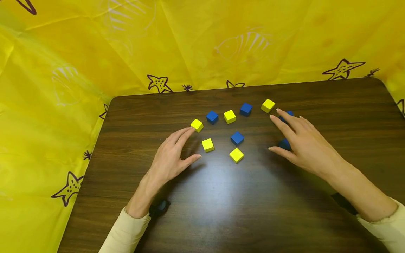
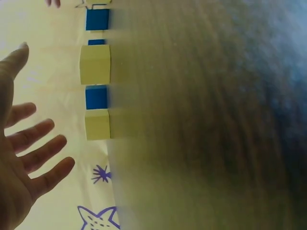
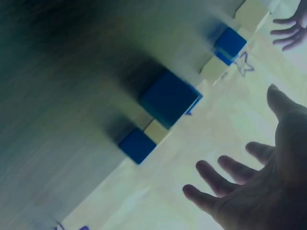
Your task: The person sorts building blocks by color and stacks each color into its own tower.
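Broadly, a yellow cloth (image 1: 196, 45) printed with starfish and fish is hanging around a dark brown wooden table (image 1: 202, 228), whose near side is running out of frame. Two pale sleeves (image 1: 124, 228) are being cut off by the frame's edges. Past them, the left hand (image 1: 169, 156) and right hand (image 1: 305, 147) are hovering over the tabletop, holding nothing. In the wrist views, the fingers of both are spreading apart, each thumb standing well away. From the head, the left fingertips are overlapping the edge of a yellow cube (image 1: 197, 123), but the left wrist view is showing them clear of the cubes.

Between and beyond the hands, five yellow and five blue cubes are lying scattered, a middle blue cube (image 1: 237, 138) sitting just behind the nearest yellow one (image 1: 236, 155). At the right, two other blue cubes (image 1: 283, 143) are hiding partly behind the right hand; whether its fingers are touching them is hard to tell. The right wrist view is looking dim, the palm shadowed.
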### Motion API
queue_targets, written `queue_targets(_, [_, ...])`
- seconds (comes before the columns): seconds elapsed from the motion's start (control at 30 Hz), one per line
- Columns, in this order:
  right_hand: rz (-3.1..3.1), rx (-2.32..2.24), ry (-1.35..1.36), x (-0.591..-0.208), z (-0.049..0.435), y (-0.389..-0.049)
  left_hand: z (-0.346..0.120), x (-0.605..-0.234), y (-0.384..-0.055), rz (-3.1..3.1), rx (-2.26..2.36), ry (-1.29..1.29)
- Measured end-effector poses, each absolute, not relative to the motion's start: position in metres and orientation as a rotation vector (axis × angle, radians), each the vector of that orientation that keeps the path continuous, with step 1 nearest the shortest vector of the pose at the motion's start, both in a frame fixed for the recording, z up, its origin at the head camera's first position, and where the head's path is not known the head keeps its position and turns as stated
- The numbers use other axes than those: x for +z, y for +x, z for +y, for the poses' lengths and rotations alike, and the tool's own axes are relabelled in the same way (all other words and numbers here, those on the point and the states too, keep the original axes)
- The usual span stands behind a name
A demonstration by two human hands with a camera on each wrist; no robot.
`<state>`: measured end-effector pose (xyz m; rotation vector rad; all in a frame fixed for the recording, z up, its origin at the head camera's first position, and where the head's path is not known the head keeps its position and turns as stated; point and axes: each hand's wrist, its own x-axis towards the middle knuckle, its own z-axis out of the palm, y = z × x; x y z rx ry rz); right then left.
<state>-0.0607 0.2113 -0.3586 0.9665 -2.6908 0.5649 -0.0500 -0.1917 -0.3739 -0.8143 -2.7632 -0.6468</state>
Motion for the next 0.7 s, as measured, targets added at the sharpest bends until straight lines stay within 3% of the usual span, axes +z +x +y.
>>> queue_targets(0.7, [-2.63, 0.772, 1.134, -0.366, 0.163, -0.068, -0.179, -0.373, -0.049, -2.733, -0.965, -0.7])
